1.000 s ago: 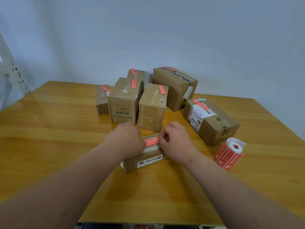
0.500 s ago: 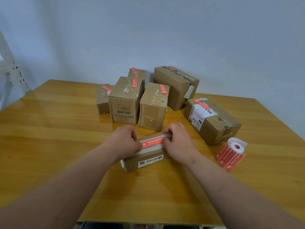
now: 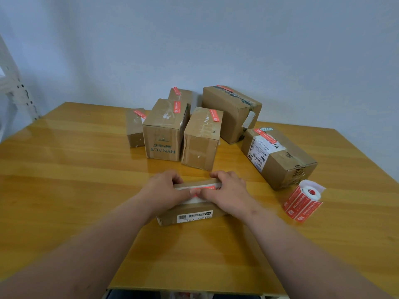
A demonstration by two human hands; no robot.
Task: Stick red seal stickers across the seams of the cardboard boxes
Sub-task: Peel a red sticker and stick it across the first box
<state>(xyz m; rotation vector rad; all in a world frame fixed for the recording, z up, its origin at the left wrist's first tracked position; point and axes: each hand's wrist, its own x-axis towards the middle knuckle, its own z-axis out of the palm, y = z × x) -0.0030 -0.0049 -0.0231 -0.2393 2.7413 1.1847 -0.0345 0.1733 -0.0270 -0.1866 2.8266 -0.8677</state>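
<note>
You've got seven cardboard boxes [image 3: 162, 134] on one wooden table [image 3: 64, 165], seven red seal stickers [image 3: 177, 107] showing on them, one roll of stickers [image 3: 303, 200], and your two hands [image 3: 164, 190] in there

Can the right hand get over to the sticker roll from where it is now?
Probably yes. The sticker roll lies on bare table just right of the right hand, with nothing between them. That hand is now pressing the sticker on the near box.
</note>
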